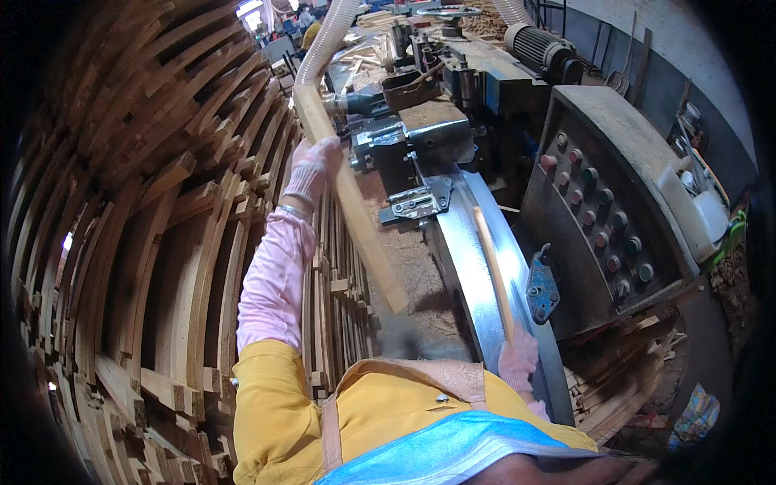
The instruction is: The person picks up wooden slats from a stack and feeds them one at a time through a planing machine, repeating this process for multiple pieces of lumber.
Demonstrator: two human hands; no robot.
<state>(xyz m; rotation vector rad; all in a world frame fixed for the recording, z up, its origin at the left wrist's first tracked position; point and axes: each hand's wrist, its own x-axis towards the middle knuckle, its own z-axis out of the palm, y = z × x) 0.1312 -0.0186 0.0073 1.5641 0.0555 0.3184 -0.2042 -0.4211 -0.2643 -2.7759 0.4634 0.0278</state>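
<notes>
My left hand (315, 166), in a pale knitted glove, is closed around a long wooden plank (360, 218). The plank slants from the grey hose down over the gap left of the machine. My right hand (519, 357), gloved too, is closed at the near end of a narrow wooden strip (493, 271). That strip lies along the shiny metal bed (517, 267), pointing toward the machine head (432, 133). Low on the left of the bed sits a metal guide bracket (416, 204). A blue metal fitting (542, 287) stands at the bed's right edge.
Stacked timber (162, 259) rises tall along my left. On the right, a control box (606, 210) carries several red and dark buttons, with a white container (695, 202) on its side. A clear ribbed hose (327, 40) hangs ahead; an electric motor (541, 50) sits farther back.
</notes>
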